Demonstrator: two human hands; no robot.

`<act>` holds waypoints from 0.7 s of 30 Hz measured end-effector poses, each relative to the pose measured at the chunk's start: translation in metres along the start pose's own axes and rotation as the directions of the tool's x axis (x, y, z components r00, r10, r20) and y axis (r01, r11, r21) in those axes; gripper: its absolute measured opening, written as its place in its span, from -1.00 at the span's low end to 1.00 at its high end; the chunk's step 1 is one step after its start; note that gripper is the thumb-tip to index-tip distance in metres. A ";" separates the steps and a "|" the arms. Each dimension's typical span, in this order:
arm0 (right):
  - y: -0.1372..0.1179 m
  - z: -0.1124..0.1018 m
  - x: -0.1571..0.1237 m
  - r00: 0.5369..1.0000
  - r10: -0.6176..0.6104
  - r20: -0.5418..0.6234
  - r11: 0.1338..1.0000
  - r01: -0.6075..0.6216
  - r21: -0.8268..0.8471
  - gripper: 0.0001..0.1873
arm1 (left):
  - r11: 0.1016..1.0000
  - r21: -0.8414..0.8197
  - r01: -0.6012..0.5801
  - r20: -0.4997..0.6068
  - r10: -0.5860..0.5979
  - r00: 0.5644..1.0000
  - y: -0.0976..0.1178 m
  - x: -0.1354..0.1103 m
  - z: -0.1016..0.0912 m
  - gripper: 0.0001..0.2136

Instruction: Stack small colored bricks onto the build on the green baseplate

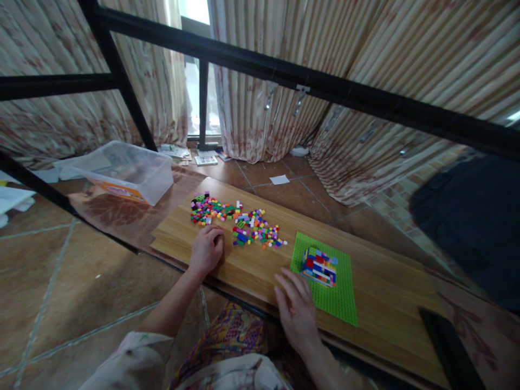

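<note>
My left hand (207, 249) rests on the wooden board (385, 287) just in front of a scattered pile of small coloured toy bricks (254, 227). Its fingers are curled inward, and anything they hold is hidden. My right hand (298, 309) lies with its fingers stretched and slightly apart at the near left edge of a green baseplate (339, 306), nothing seen in it. On that baseplate stands a block built of many-coloured bricks (319, 266), its top striped in red, white, blue and yellow. The right fingertips are close to the built block; whether they touch it I cannot tell.
A clear plastic bin (158, 181) with an orange label stands beyond the board's left end. Black metal bars (252, 54) cross above and beyond the board. Striped curtains (252, 119) hang behind. A white paper (279, 179) lies on the tiled floor, and a dark bar (449, 346) crosses the board's right end.
</note>
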State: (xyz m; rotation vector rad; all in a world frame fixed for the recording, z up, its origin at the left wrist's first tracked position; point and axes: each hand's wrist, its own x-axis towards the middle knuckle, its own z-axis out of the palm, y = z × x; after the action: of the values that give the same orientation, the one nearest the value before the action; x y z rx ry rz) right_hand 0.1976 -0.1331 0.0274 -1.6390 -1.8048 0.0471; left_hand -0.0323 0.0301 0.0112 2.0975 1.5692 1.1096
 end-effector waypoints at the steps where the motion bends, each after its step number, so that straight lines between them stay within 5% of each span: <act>1: -0.005 0.007 -0.002 1.000 -0.012 0.028 1.000 0.012 0.017 -0.73 | 1.000 -0.002 -0.003 -0.001 0.003 1.000 0.000 0.000 0.000 -0.82; 12: -0.007 0.052 0.054 0.998 0.002 0.055 1.000 -0.003 0.019 -0.72 | 1.000 -0.017 0.000 -0.005 0.000 1.000 0.000 -0.001 0.001 -0.83; 21: -0.017 0.086 0.104 0.983 -0.145 0.109 0.989 0.144 0.012 -0.68 | 0.999 -0.043 0.006 -0.006 -0.007 1.000 -0.001 -0.002 0.002 -0.83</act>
State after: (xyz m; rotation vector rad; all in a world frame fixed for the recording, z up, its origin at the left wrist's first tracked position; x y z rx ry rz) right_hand 0.1432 -0.0090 0.0166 -1.5242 -2.0009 0.0764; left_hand -0.0313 0.0290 0.0083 2.0619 1.5404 1.1386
